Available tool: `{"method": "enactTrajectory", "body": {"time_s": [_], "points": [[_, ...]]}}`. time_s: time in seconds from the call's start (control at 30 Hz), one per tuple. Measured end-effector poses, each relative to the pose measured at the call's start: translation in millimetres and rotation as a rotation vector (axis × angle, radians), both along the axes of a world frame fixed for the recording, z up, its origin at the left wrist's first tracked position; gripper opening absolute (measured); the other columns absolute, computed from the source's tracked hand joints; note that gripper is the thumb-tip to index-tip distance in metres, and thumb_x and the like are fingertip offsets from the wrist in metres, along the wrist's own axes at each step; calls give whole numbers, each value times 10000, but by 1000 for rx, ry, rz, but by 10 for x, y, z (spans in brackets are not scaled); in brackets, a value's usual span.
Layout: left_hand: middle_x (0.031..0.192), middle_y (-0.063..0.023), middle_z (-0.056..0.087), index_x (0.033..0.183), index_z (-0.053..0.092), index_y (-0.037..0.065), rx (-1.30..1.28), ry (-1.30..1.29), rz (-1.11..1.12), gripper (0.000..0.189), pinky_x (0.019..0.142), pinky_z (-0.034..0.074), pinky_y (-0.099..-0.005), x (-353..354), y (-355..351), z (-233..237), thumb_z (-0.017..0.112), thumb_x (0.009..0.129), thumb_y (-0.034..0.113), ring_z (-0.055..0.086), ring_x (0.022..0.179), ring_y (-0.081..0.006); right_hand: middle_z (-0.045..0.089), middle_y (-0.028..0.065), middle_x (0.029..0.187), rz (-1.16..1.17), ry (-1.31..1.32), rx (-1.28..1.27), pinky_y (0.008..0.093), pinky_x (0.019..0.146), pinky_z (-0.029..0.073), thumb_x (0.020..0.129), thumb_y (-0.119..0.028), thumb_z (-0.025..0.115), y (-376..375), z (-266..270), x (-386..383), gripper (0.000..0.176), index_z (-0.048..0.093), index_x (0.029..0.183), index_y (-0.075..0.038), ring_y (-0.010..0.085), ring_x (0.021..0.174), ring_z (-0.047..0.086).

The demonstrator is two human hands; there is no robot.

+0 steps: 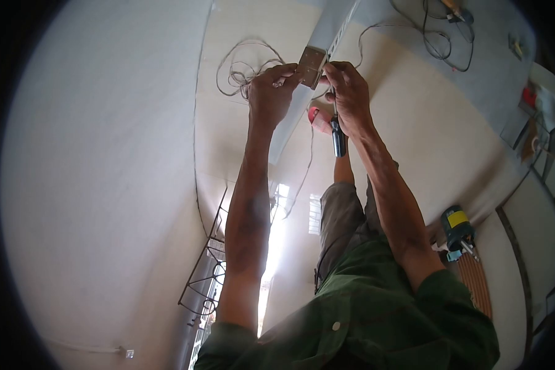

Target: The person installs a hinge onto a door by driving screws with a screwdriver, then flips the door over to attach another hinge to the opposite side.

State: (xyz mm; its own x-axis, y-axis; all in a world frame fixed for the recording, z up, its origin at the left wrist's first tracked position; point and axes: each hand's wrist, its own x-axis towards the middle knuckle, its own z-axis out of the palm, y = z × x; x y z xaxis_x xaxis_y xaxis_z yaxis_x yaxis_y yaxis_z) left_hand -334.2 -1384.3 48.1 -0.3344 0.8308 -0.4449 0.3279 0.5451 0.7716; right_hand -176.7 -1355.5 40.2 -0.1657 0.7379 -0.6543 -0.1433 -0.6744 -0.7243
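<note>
A small brown rectangular plate or box (313, 66) with holes sits between my hands, against a long pale metal strip (336, 28). My left hand (271, 92) is closed, its thumb and fingers pinching the left edge of the brown piece. On the other side, my right hand (350, 98) has its fingertips near the right edge. A screwdriver (338, 139) with a dark handle lies along that palm, gripped by the curled fingers, its shaft pointing toward the brown piece. Its tip is hidden by the fingers. Loosely coiled thin wire (240, 71) lies just left of my left hand.
Dark cable (441, 49) loops across the floor at upper right. A green power tool (457, 228) with a yellow label is at right. My foot in a red sandal (319, 120) stands below the hands. A metal grille (206, 271) is at lower left.
</note>
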Motion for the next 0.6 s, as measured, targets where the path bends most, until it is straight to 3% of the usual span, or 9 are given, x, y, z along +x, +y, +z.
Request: {"method": "enactTrajectory", "body": {"time_s": [0.17, 0.2, 0.3, 0.33, 0.43, 0.47, 0.57, 0.6], "points": [[988, -147, 712, 1029, 728, 50, 75, 82, 27, 220, 770, 530, -325, 80, 15, 81, 697, 851, 176, 696, 890, -233, 631, 76, 985, 48, -129, 81, 281, 659, 455, 936, -258, 649, 132, -8, 117, 291, 587, 1084, -14, 132, 942, 606], [982, -150, 711, 1011, 725, 39, 43, 66, 51, 209, 776, 530, -332, 92, 3, 80, 695, 845, 163, 697, 897, -241, 637, 89, 1002, -22, -135, 42, 295, 759, 484, 954, -187, 620, 147, 6, 134, 238, 589, 1088, 7, 135, 942, 596], [979, -156, 708, 989, 723, 31, 107, 48, 74, 205, 778, 530, -334, 104, -35, 28, 677, 854, 178, 694, 899, -249, 644, 61, 918, 160, -380, 646, 263, 653, 466, 969, -130, 576, 239, -20, 172, 181, 616, 1111, -25, 87, 784, 567], [948, -155, 707, 979, 727, 52, 86, 37, 93, 198, 764, 528, -334, 96, -56, -7, 651, 873, 201, 687, 882, -255, 619, 36, 893, 196, -375, 707, 225, 637, 440, 959, -117, 597, 253, -62, 180, 176, 625, 1107, -25, 61, 733, 508], [934, -150, 700, 986, 730, 74, 132, 36, 94, 199, 747, 524, -339, 102, -40, 31, 628, 880, 207, 681, 855, -261, 604, 24, 888, 238, -264, 503, 213, 664, 435, 965, -119, 592, 257, 95, 180, 181, 626, 1118, -29, 53, 731, 491], [962, -95, 694, 1067, 719, 57, 84, 71, 71, 219, 690, 485, -299, 97, -31, 52, 685, 876, 160, 613, 773, -168, 604, 26, 904, 240, -240, 469, 214, 680, 435, 977, -118, 574, 240, 94, 180, 189, 618, 1134, -23, 53, 727, 483], [894, -124, 670, 984, 729, 78, 124, 81, 80, 180, 732, 516, -357, 126, 18, 116, 611, 879, 165, 659, 823, -263, 622, 35, 979, 159, -171, 473, 220, 741, 451, 989, -124, 557, 134, 3, 139, 201, 607, 1151, -16, 66, 800, 531], [885, -124, 667, 980, 728, 78, 154, 86, 70, 175, 733, 515, -355, 120, 31, 120, 610, 877, 156, 655, 825, -262, 634, 52, 1078, 136, -157, 518, 239, 854, 454, 994, -120, 547, 114, -74, 129, 206, 599, 1162, -14, 94, 938, 574]]}}
